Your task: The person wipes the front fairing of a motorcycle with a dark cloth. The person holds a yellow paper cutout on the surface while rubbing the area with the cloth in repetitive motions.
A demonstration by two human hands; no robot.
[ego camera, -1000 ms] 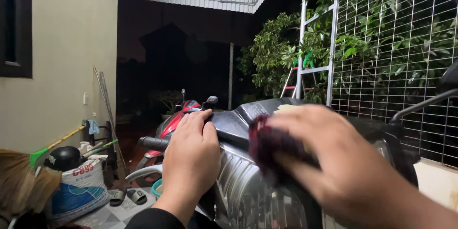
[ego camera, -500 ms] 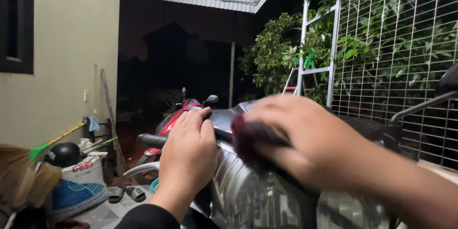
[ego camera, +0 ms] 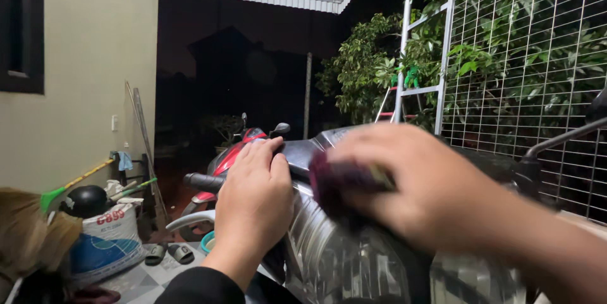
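My left hand [ego camera: 254, 199] lies flat on the dark top of a motorbike's front [ego camera: 303, 152], fingers together, just above its clear headlight lens [ego camera: 335, 260]. My right hand [ego camera: 417, 184], blurred by motion, is closed around a dark purple cloth [ego camera: 329, 184] and presses it against the top of the headlight. The left grip of the handlebar [ego camera: 203, 182] sticks out to the left of my left hand.
A red motorbike [ego camera: 235, 152] stands behind. At the left wall lie a white and blue sack [ego camera: 107, 241], a black helmet [ego camera: 85, 201], brooms and sandals [ego camera: 167, 253]. A wire mesh fence [ego camera: 531, 57] with plants and a ladder [ego camera: 417, 51] stand at the right.
My right hand has slid the cloth leftward across the top of the headlight, closer to my left hand. My left hand has stayed in place.
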